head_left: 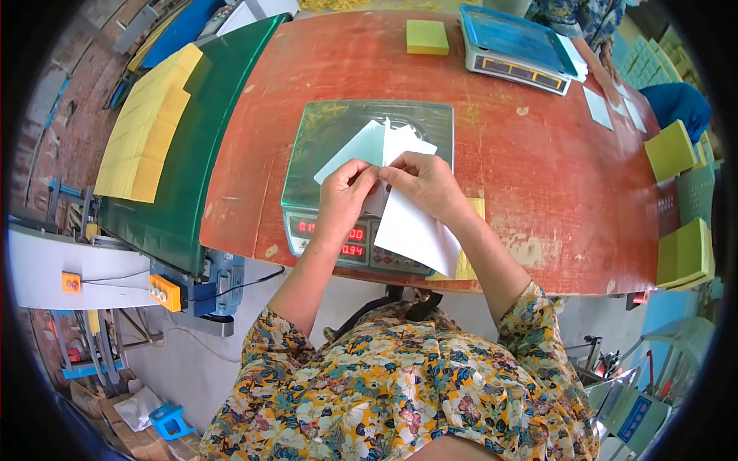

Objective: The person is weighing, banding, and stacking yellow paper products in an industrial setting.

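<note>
My left hand (pixel 344 196) and my right hand (pixel 430 186) meet over the digital scale (pixel 314 131), fingertips pinched together on white paper sheets. One white sheet (pixel 416 234) hangs down below my right hand, slanting over the scale's keypad toward the table edge. Beyond my fingers, more folded or fanned paper (pixel 355 150), white and pale green, rises above the glassy scale plate. How many sheets each hand holds is hidden by the fingers. Red digits glow on the scale's display (pixel 354 240), partly covered by my left forearm.
A yellow pad (pixel 470 223) lies under my right forearm. Another yellow stack (pixel 427 37) and a blue-topped scale (pixel 516 46) stand at the back. Left runs a green conveyor belt (pixel 165 219) carrying yellow stacks (pixel 146 127). A co-worker's hand (pixel 610 84) is near pale cards (pixel 597 107).
</note>
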Available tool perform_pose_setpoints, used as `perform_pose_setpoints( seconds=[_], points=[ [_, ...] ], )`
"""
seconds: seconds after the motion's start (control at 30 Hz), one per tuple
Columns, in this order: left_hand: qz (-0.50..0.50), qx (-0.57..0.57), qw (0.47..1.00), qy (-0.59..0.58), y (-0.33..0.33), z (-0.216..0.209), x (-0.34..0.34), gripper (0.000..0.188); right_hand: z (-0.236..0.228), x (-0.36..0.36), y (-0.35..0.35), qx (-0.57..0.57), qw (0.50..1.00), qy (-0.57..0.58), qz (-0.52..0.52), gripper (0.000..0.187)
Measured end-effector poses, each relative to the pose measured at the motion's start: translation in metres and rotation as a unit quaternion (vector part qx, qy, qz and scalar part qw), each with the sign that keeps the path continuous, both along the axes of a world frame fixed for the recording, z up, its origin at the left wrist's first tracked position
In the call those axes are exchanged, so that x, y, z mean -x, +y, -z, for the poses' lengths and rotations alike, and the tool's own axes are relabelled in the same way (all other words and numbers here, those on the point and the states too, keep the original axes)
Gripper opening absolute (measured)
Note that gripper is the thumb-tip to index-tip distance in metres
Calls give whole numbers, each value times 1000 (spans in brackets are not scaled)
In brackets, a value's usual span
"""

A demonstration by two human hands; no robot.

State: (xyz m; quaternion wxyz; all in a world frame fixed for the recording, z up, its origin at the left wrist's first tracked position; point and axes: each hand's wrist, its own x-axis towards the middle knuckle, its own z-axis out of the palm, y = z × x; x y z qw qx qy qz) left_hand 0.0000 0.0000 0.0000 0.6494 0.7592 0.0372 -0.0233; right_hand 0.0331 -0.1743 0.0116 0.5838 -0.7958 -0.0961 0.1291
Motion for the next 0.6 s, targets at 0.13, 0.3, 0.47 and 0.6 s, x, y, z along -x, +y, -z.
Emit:
perform_pose_setpoints(
  seconds=[0.13, 0.3, 0.47, 0.6],
  points=[
    [-9, 26, 1000, -4, 3, -4, 0, 20, -4, 2, 5, 9, 1000, -2, 4, 27],
    [-38, 58, 998, -6, 0, -7, 0, 21, -2, 2, 5, 8, 1000, -13, 3, 24],
    [1, 35, 999, -13, 7, 2, -4, 21, -3, 3, 5, 9, 1000, -20, -6, 23],
    [0, 39, 999, -12, 6, 0, -3, 21, -1, 3, 5, 2, 1000, -18, 1, 23]
  ],
)
